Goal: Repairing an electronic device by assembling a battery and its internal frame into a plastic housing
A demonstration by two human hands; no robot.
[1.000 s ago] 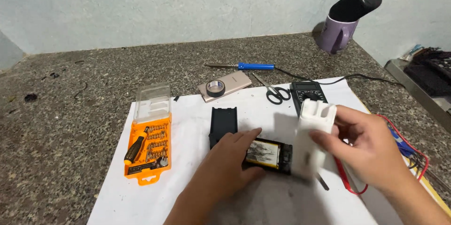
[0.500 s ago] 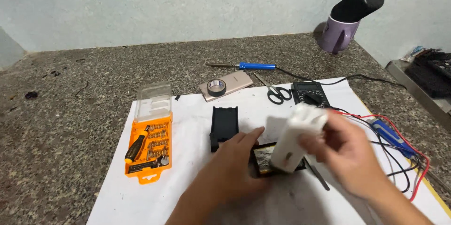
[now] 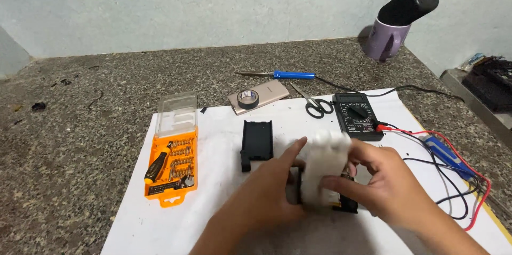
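Observation:
Both my hands meet over a white paper sheet [image 3: 213, 127] on a speckled stone counter. My right hand [image 3: 381, 180] grips a white plastic casing [image 3: 324, 167], blurred from motion, held upright. My left hand [image 3: 266, 196] touches the casing's left side with its fingertips and rests on a black device body [image 3: 348, 204] that lies under the casing, mostly hidden. A separate black plastic cover [image 3: 257, 142] lies just beyond my left hand.
An open orange screwdriver-bit case [image 3: 172, 167] sits at the left of the sheet. Behind are a phone with a tape roll [image 3: 258, 96], a blue screwdriver [image 3: 282, 75], scissors [image 3: 316, 104], a black multimeter [image 3: 356, 115] with red and black leads, and a purple mug [image 3: 384, 39].
My right hand has brought the white casing leftward and down over the black device. My left hand has shifted to meet the casing's side.

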